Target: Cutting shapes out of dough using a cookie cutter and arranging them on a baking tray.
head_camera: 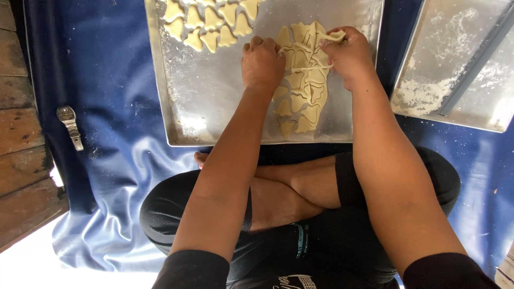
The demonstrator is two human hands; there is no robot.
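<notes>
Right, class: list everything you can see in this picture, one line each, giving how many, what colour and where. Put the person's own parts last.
Baking tray: one, silver, floured, on the blue cloth in front of the person.
Cut dough sheet: one, pale yellow, on the tray's right half, under both hands.
Separated dough shapes: about ten in view, pale yellow, tray's top left.
Second tray: one, silver, floured, at the right edge.
Wristwatch: one, silver, on the cloth at left.
Blue cloth: one, spread over the floor.
Wooden boards: brown, far left.
Left hand: pressing on the dough sheet.
Right hand: pinching a dough strip.
Crossed legs: black trousers, bare feet.
</notes>
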